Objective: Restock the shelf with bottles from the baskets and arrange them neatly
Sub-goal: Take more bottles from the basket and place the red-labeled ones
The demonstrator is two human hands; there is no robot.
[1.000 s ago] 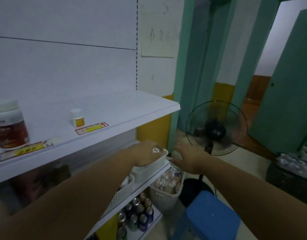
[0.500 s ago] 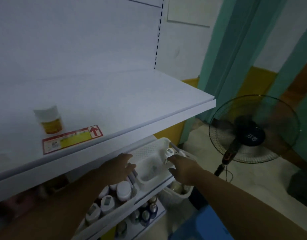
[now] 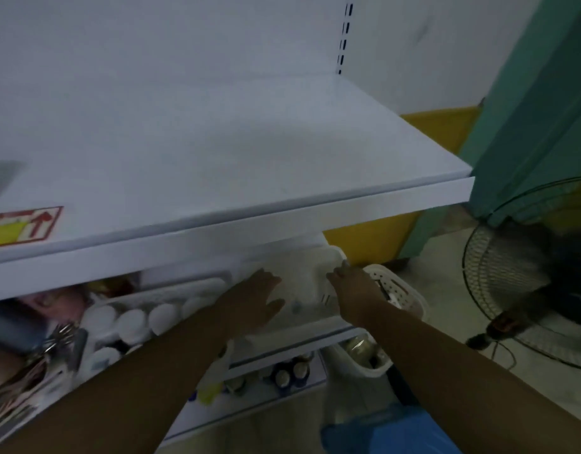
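A nearly empty white basket (image 3: 302,270) sits on the second shelf, under the wide white top shelf (image 3: 250,152). My left hand (image 3: 263,299) lies on the basket's left wall, thumb and fingers spread around it. My right hand (image 3: 351,286) grips its right rim. To the left, a second white basket (image 3: 171,291) holds several white-capped bottles (image 3: 132,322). The inside of the held basket is blurred.
A red and yellow label (image 3: 24,224) sticks to the top shelf's front left. A perforated white basket (image 3: 397,290) hangs right of my right hand, another (image 3: 364,358) sits below it. Cans (image 3: 289,371) line the lower shelf. A floor fan (image 3: 528,290) and a blue stool (image 3: 390,430) stand to the right.
The view has dropped and come closer to the shelf. Both hands have reached further under the top shelf, and the basket between them now sits deeper in.
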